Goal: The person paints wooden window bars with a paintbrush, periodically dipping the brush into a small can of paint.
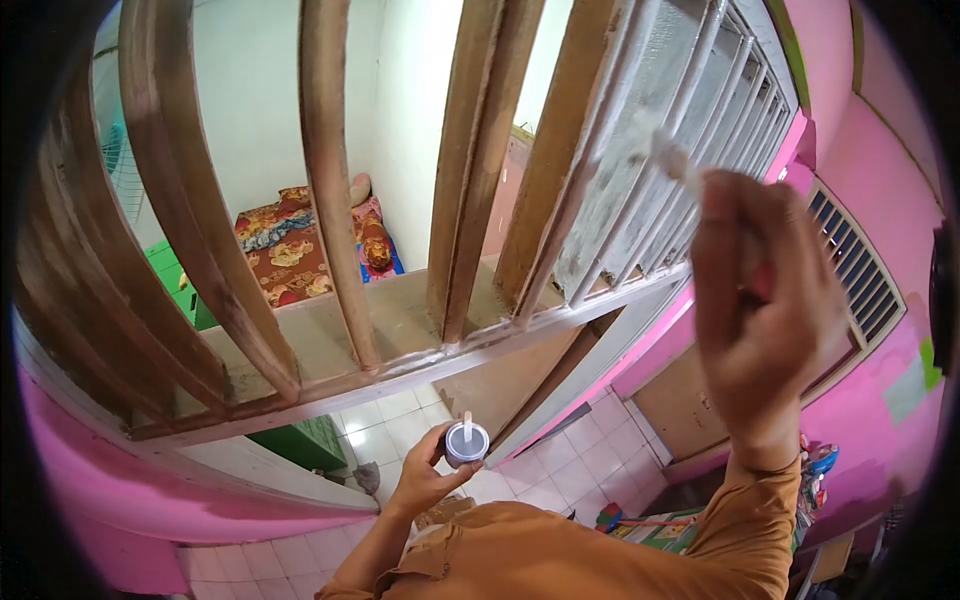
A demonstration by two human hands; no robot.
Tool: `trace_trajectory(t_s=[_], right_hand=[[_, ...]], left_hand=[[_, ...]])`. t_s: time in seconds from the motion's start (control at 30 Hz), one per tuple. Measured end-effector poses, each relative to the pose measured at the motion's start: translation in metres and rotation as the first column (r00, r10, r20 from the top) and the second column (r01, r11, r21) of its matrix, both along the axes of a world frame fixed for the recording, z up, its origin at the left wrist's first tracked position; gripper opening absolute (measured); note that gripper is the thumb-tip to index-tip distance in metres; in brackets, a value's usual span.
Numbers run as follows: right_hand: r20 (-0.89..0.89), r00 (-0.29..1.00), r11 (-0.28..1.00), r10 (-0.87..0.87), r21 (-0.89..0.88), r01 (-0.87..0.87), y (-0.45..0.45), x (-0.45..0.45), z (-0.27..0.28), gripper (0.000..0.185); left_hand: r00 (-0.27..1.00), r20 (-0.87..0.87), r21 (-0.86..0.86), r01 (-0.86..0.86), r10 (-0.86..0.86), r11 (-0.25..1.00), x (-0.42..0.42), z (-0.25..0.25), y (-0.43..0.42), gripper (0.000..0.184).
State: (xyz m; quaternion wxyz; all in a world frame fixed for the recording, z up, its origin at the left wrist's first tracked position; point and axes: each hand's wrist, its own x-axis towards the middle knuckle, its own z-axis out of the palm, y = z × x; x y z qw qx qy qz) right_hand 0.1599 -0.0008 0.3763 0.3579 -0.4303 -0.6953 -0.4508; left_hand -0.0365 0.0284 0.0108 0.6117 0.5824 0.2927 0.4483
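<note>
My left hand (425,483) is wrapped round a small open can (466,456) of greyish paint, low in front of my chest. A pale flat stick (467,424) stands in the can. Raised at the right, my right hand (770,290) pinches a small paintbrush (676,162), blurred by motion. Its bristles are close to a pale, painted-looking slat (612,150); I cannot tell whether they touch. Left of it stand bare brown wooden slats (325,180) in a frame with a whitish lower rail (400,385).
Behind the slats is a room with a patterned bed (285,250) and a green cabinet (170,270). Far below lies a white tiled floor (550,480). Pink walls (870,190) flank me, with a louvred vent (850,250) at the right. Assorted items (815,470) lie at the lower right.
</note>
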Motion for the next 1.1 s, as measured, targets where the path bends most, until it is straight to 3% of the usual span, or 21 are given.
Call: trace_trajectory(t_s=[0.1, 0.2, 0.27, 0.33, 0.37, 0.47, 0.53, 0.63, 0.7, 0.87, 0.9, 0.97, 1.1], right_hand=[[0.024, 0.999, 0.999, 0.031, 0.019, -0.032, -0.004, -0.004, 0.001, 0.004], [0.047, 0.999, 0.968, 0.011, -0.251, 0.002, -0.009, -0.007, -0.019, 0.005], [0.127, 0.986, 0.974, 0.11, -0.212, -0.082, 0.007, -0.002, -0.023, 0.015], [0.116, 0.993, 0.972, 0.008, -0.232, 0.019, 0.011, -0.005, -0.016, 0.013], [0.074, 0.997, 0.982, -0.014, -0.188, 0.028, 0.013, -0.005, -0.011, 0.005], [-0.041, 0.998, 0.998, -0.056, -0.038, 0.054, 0.016, -0.008, 0.009, 0.008], [0.053, 0.998, 0.996, 0.034, 0.076, -0.038, 0.019, -0.003, 0.006, 0.007], [0.147, 0.985, 0.98, 0.093, -0.186, -0.065, 0.012, -0.007, -0.014, 0.007], [0.127, 0.991, 0.972, 0.031, -0.236, 0.0, 0.017, -0.009, -0.023, 0.011], [-0.023, 0.998, 0.997, -0.064, 0.041, 0.065, 0.024, 0.0, 0.001, 0.009], [0.025, 1.0, 0.996, -0.015, 0.09, 0.012, 0.024, 0.002, 0.0, 0.009], [0.117, 0.992, 0.997, 0.053, 0.056, -0.06, 0.02, 0.003, -0.006, 0.01], [0.173, 0.983, 0.952, 0.054, -0.307, 0.002, 0.001, 0.0, -0.051, 0.02]], left_hand=[[1.0, 0.002, 0.021, 0.003, -0.003, 1.0, -0.001, -0.002, 0.002, 0.068], [1.0, 0.019, 0.013, 0.013, -0.013, 1.0, -0.003, -0.008, 0.002, 0.067], [1.0, -0.009, 0.029, 0.009, -0.009, 1.0, -0.003, -0.009, 0.003, 0.067], [1.0, -0.007, 0.029, 0.009, -0.009, 1.0, -0.005, -0.009, 0.003, 0.067], [1.0, -0.008, 0.029, 0.01, -0.01, 1.0, -0.005, -0.008, 0.003, 0.066], [0.998, 0.058, 0.059, -0.016, 0.013, 0.998, -0.004, -0.007, 0.004, 0.064], [0.998, 0.063, 0.038, -0.015, 0.012, 0.999, -0.003, -0.009, 0.004, 0.064], [0.997, 0.078, 0.012, -0.015, 0.014, 1.0, -0.002, -0.009, 0.004, 0.063], [0.996, 0.084, 0.003, -0.011, 0.01, 1.0, -0.004, -0.009, 0.003, 0.063], [1.0, -0.001, 0.03, 0.021, -0.021, 0.999, -0.008, -0.013, 0.006, 0.068], [1.0, -0.001, 0.028, 0.026, -0.026, 0.999, -0.007, -0.013, 0.007, 0.068], [1.0, 0.009, 0.02, 0.01, -0.01, 1.0, -0.008, -0.011, 0.008, 0.067], [0.997, 0.064, 0.007, -0.033, 0.032, 0.999, -0.006, -0.012, 0.007, 0.065]])
